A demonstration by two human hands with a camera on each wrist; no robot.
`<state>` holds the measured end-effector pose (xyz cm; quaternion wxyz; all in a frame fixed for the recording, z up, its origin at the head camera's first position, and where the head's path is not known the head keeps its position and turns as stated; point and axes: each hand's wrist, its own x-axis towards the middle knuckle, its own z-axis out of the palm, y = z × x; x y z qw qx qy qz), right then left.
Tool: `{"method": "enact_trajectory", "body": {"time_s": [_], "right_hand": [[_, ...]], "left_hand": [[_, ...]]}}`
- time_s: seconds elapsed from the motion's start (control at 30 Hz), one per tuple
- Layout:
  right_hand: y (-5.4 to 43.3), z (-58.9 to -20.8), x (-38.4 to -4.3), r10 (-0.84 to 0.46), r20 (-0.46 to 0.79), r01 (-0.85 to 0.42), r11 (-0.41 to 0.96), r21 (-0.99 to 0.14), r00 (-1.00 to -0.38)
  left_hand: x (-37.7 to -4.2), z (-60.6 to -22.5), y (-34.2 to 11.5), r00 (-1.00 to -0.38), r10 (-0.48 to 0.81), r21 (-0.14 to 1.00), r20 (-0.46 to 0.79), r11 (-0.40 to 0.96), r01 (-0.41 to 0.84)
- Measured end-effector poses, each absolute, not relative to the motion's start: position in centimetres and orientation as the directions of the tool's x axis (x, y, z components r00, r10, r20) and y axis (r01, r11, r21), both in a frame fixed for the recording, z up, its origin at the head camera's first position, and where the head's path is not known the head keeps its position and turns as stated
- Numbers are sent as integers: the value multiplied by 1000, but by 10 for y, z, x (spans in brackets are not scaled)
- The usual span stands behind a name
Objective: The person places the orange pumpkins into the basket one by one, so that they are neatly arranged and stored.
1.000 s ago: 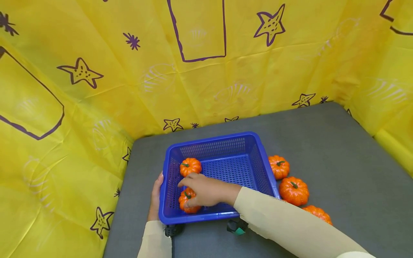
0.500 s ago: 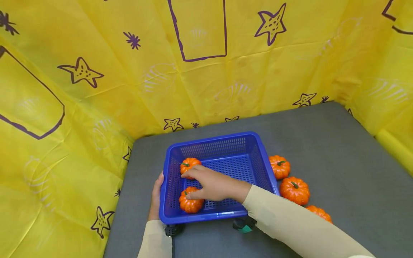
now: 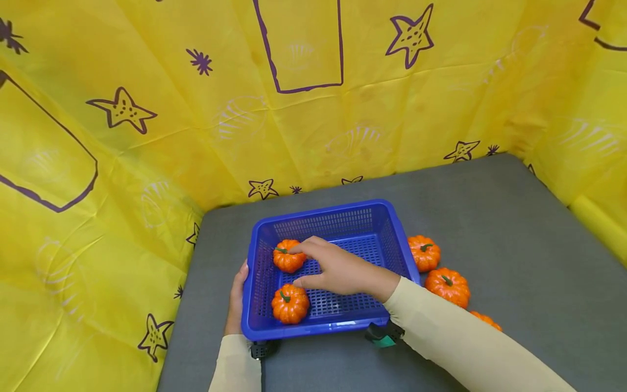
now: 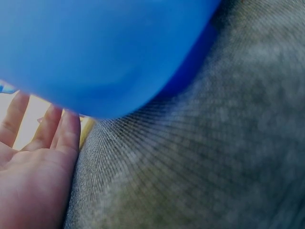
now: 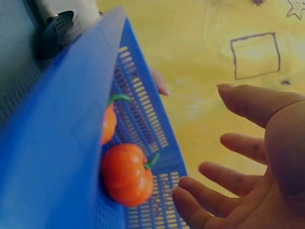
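Two small orange pumpkins, a far one (image 3: 286,262) and a near one (image 3: 291,306), lie along the left side inside a blue plastic basket (image 3: 323,329). My right hand (image 3: 338,268) hovers over the basket floor just right of them, thumb and fingers spread apart and nothing between them. In the right wrist view, its fingers are loosely extended, apart from the pumpkin (image 5: 127,175). My left hand (image 3: 237,302) rests along the outside of the basket's left wall. The left wrist view shows its fingers (image 4: 70,133) fairly straight, with the tips at the blue wall.
Outside the basket's right wall are more pumpkins: one at the back (image 3: 424,254), one in the middle (image 3: 448,287) and one (image 3: 486,320) partly behind my right sleeve. A grey tabletop (image 3: 514,228) lies beneath, with yellow patterned cloth (image 3: 313,130) behind and at the sides.
My right hand has let go of the near pumpkin and moved up and to the right, away from it. The left hand and the basket have stayed put.
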<state>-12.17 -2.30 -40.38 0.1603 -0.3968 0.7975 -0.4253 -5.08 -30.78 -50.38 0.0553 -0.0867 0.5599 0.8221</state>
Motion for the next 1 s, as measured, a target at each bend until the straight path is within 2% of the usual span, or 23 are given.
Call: {"method": "enact_trajectory", "body": {"time_s": [0.13, 0.33, 0.57, 0.8, 1.0], "right_hand": [[-16, -401, -124, -749, 126, -511, 308, -803, -650], [-3, -401, -129, -713, 93, -452, 332, -828, -695], [15, -399, -136, -668, 113, -421, 320, -849, -735], [37, -397, -143, -625, 130, -398, 311, -863, -769], [56, -394, -150, -573, 155, -386, 307, -870, -805]], "left_hand": [[-51, -504, -308, -983, 21, 909, -181, -379, -175], [-52, -503, -308, -986, 30, 915, -164, -369, -163], [-55, -504, -307, -994, 89, 909, -59, -407, -91], [-56, -507, -310, -995, 103, 914, -15, -402, -56], [-56, -506, -309, -996, 82, 919, -39, -388, -68]]}}
